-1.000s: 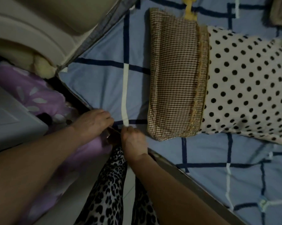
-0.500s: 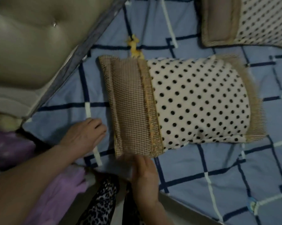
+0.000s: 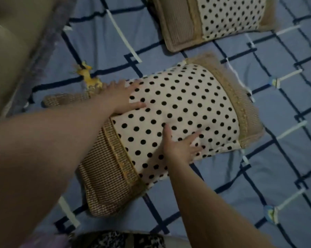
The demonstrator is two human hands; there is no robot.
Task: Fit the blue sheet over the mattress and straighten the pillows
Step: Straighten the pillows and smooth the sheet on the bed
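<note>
Head view: blue sheet (image 3: 258, 176) with dark and white grid lines spread flat across the mattress, covering it to the near edge. Near polka-dot pillow (image 3: 178, 111) lying tilted on the sheet, its checked brown end panels at near left and far right, fringe trim between panel and dotted middle. Left hand (image 3: 119, 97) flat on the pillow's far-left part, fingers straight and spread, pressing the cover. Right hand (image 3: 179, 145) flat on the pillow's near edge, fingers splayed, gripping nothing. Second polka-dot pillow (image 3: 213, 20) at far right, apart from the first, partly out of frame. Small yellow toy figure (image 3: 88, 76) on the sheet just beside the near pillow's far-left corner. Padded headboard (image 3: 11, 42) at far left. Leopard-print clothing (image 3: 119, 238) along the near edge.
</note>
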